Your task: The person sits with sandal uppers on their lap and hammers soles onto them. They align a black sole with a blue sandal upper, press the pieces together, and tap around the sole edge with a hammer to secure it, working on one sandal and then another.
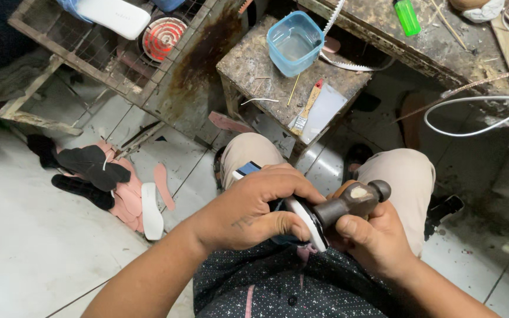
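Over the person's lap, the left hand [248, 209] is wrapped around a white-soled shoe [301, 219], pinning it against the knees. The right hand [372, 238] is closed on a hammer [351, 203], its dark head touching the sole's edge. Beyond the knees, a blue plastic tub [294, 42] sits on a stained worktop [254, 70].

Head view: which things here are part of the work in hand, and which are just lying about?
In hand:
- left hand holding a white-soled shoe
- right hand gripping a hammer

Lying about:
- blue tub and brush on the stool
- green lighter
- insoles on the floor
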